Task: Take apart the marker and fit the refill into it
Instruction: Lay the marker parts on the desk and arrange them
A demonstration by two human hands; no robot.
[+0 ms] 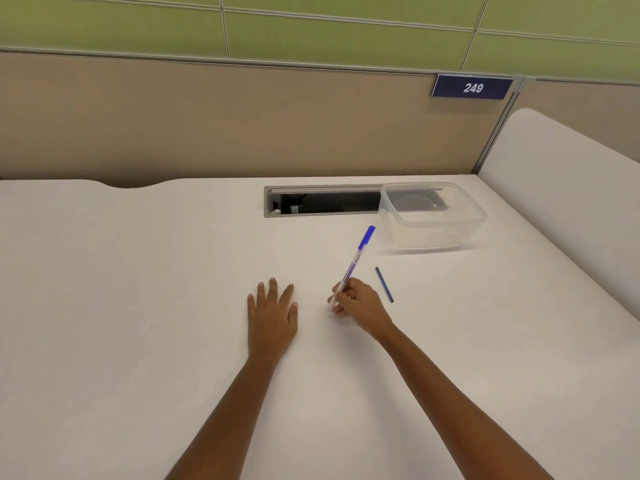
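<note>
Head view: right hand [360, 301] pinches marker [353, 266]; left hand [273, 311] flat.

A small dark blue rectangular sign [472, 87] bears the white number "249"; it is fixed at the top edge of the beige partition panel [242, 126] behind the worktop's far right corner. Print on the blue-capped marker [353, 263] is too small to read.

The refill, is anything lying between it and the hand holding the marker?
Nothing visible. The refill lies on bare desk just right of the right hand, which holds the marker. The tub sits farther back.
</note>
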